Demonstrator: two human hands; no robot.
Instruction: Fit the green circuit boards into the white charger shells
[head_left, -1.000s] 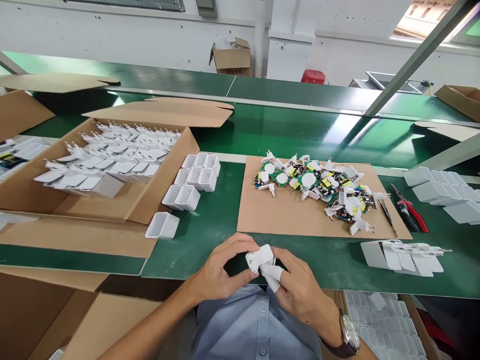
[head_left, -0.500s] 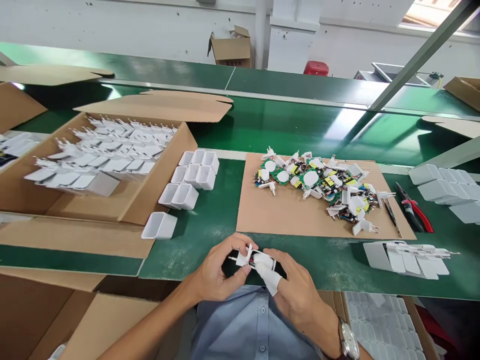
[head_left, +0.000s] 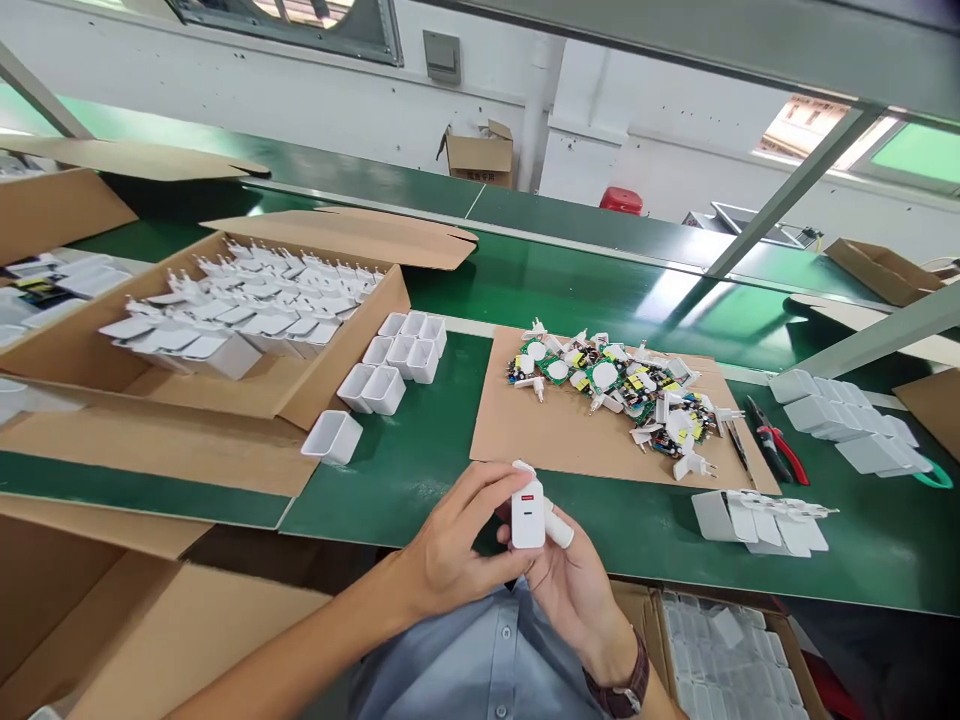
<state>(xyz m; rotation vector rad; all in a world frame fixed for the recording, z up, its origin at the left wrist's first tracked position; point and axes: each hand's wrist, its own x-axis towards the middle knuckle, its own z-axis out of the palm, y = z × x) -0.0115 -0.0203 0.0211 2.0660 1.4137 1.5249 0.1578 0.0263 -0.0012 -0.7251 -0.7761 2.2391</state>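
Note:
Just above the table's front edge, a white wall charger (head_left: 528,520) is turned so its port face, with one red slot and one small dark slot, points at me. My left hand (head_left: 454,545) is closed on its top and bottom, thumb below. My right hand (head_left: 574,585) is closed around its right and rear side, some fingers hidden behind it. A white wrap (head_left: 558,526) covers one digit of the right hand. Beyond the hands, circuit boards with white plug pieces (head_left: 604,376) lie heaped on a cardboard sheet (head_left: 517,445).
At left, a carton (head_left: 300,400) holds rows of white chargers; empty white housings (head_left: 384,390) stand beside it. Tweezers (head_left: 739,450) and red-black pliers (head_left: 780,445) lie at right, near white housings (head_left: 761,522) with plug pieces. A box of white parts (head_left: 731,640) sits below.
The charger has been turned from showing its open inside and plug prongs to showing its port face. Both hands have shifted their grip around it. The camera view has tilted.

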